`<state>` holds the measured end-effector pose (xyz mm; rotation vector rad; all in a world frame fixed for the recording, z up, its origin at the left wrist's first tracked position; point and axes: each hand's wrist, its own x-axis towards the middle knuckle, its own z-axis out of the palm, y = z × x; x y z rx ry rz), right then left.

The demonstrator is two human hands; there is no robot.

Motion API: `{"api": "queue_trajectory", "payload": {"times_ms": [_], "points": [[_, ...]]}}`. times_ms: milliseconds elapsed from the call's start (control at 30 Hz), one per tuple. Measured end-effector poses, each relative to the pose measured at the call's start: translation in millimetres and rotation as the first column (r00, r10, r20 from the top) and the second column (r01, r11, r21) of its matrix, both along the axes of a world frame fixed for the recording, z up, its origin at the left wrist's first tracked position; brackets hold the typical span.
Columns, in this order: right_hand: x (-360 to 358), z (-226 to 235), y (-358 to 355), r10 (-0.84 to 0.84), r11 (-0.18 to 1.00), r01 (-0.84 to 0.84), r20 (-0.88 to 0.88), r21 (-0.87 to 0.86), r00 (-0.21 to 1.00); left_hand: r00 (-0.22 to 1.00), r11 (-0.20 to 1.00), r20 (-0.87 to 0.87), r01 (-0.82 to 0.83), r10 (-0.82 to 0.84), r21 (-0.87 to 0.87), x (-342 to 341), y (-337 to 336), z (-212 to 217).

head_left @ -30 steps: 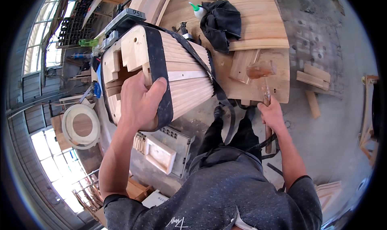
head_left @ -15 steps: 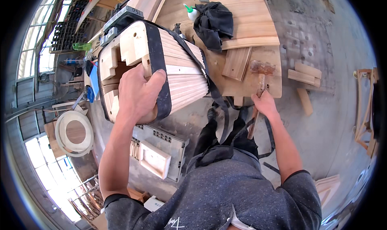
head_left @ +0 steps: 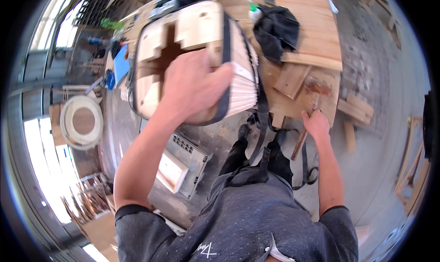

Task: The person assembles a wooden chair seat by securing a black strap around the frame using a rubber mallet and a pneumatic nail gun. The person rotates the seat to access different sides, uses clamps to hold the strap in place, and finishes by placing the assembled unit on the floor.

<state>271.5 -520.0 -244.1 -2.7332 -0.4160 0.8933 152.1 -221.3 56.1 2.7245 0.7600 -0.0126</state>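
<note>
- Our left hand (head_left: 195, 90) grips the strapped wooden assembly (head_left: 192, 55), holding it raised above the floor.
- Our right hand (head_left: 316, 124) closes around a hammer handle (head_left: 300, 142) at the tabletop (head_left: 298, 101) edge.
- Next, we judge, lifting the hammer needs a steady grip.

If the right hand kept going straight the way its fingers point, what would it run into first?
The right hand points up toward the wooden workbench. Its fingers already seem to grip a hammer handle, so it would likely meet the bench edge first, though depth is unclear.

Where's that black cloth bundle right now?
In the head view, the black cloth bundle lies upper right of centre on the wooden workbench, just right of the strapped wooden block under the left hand.
</note>
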Motion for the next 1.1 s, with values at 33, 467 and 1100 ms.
{"api": "queue_trajectory", "payload": {"times_ms": [33, 467, 1100], "points": [[-2, 4, 1, 0.023, 0.999, -0.023, 0.022, -0.027, 0.999, 1.000, 1.000, 0.017, 0.021, -0.021, 0.012, -1, -1, 1], [-59, 200, 92, -0.153, 0.774, -0.139, 0.396, 0.617, 0.906, 0.382, 0.941, 0.866, 0.232, -0.322, 0.248, -101, -23, -9], [-116, 270, 216, -0.009, 0.878, -0.339, 0.721, 0.337, 0.693, 0.808, 0.503, 0.430, 0.198, 0.402, -0.841, -254, 87, -177]]}}
